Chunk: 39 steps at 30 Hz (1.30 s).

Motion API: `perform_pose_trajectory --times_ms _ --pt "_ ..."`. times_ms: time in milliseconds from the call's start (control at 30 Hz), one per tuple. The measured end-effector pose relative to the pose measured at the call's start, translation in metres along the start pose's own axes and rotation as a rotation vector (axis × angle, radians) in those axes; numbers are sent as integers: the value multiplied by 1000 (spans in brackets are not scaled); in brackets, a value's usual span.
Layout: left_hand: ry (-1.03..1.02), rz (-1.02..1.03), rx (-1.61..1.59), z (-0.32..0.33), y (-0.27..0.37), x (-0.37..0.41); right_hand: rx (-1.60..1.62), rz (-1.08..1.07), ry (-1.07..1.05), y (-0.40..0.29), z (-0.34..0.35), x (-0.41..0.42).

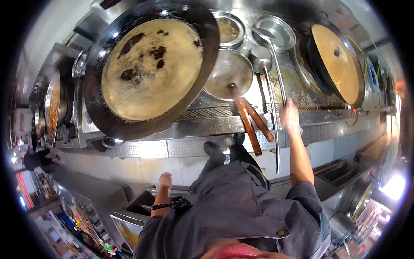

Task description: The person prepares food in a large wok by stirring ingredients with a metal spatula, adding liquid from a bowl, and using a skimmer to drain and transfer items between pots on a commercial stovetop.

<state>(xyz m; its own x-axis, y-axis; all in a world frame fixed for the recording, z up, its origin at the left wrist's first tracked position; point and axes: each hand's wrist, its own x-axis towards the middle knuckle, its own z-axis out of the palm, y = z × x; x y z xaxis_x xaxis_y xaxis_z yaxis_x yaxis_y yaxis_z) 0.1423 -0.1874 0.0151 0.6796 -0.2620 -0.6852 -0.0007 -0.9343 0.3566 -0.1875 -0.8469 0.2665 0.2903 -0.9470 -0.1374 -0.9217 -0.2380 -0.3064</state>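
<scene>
My right hand (290,113), in a clear glove, grips the handle of a long metal wok spatula (276,64). The spatula's blade rests by the rim of a steel basin (280,34). Left of it lies a metal ladle (261,60) with its handle pointing towards me. A round strainer (226,71) and two wooden handles (248,124) sit beside the ladle. My left hand (166,180), also gloved, hangs low by my side, away from the stove; its fingers look curled, and the palm is hidden. A big dark wok (203,81) holds pale, foamy liquid (155,90).
A second wok (318,69) with smooth tan liquid stands on the right. Behind the strainer is a pot (241,27) of brownish liquid. Another pan (53,100) with food is at far left, near a person (38,160) in dark clothes. The stove's front ledge (207,128) runs before me.
</scene>
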Motion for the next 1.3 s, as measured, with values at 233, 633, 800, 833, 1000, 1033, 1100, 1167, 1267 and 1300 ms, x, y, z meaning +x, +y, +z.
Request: perform_pose_trajectory --times_ms 233,633,800,833,1000,1033,1100,1167,1267,1300 --pt "-10 724 1005 -8 78 22 -173 125 -82 156 61 -18" --pt "-198 395 1048 13 153 -45 323 -261 -398 75 81 -108" --pt "-103 581 1180 6 95 -47 992 181 -925 61 168 -128" --pt "-53 478 993 10 100 -56 1313 305 -1005 64 184 -125" --pt "-109 480 1184 14 50 -63 1546 419 -1077 18 66 -125" --pt "-178 450 1322 17 47 -62 1503 407 -1047 14 44 -137" --pt "-159 487 1307 23 38 -61 1364 217 -821 9 20 -170" --pt "-150 487 1287 27 4 -73 1075 251 -567 10 7 -191" --pt "-111 159 855 34 -14 -80 907 88 -334 6 -33 -191" --pt "-146 40 747 26 -17 -88 885 10 -284 -9 -54 -192"
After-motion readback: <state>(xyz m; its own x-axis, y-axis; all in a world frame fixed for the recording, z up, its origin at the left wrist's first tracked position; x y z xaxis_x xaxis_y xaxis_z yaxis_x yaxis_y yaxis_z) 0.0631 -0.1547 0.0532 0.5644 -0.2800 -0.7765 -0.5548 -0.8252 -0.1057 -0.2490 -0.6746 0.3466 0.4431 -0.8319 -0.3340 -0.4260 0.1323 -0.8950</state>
